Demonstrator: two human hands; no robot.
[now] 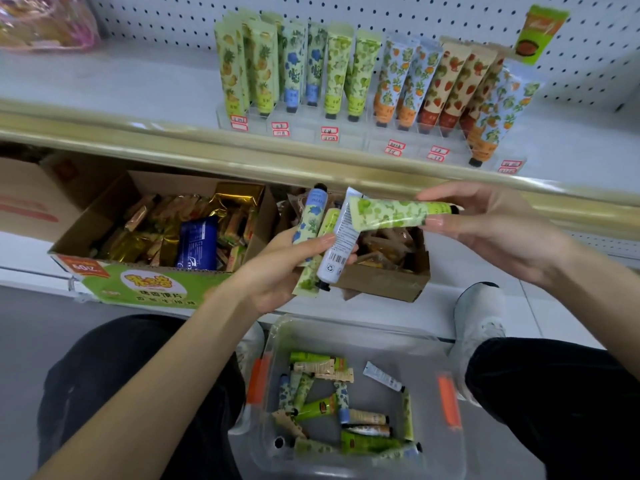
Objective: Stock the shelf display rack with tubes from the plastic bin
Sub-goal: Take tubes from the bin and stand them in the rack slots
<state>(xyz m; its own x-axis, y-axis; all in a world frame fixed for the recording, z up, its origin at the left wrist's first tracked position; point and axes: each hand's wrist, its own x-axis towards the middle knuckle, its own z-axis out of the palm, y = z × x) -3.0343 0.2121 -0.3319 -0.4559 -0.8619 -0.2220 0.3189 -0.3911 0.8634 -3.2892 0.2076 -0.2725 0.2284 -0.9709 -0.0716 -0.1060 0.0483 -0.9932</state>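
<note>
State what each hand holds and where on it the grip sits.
Right hand pinches a green leafy tube near its cap end. Left hand grips a bunch of tubes around their middles.

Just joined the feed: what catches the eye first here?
The two hands at centre: the left hand grips a bundle of tubes, while the right hand pinches a green tube near its cap end. Above, the rack on the shelf is lined with patterned tubes; at the bottom, the bin holds more.
</note>
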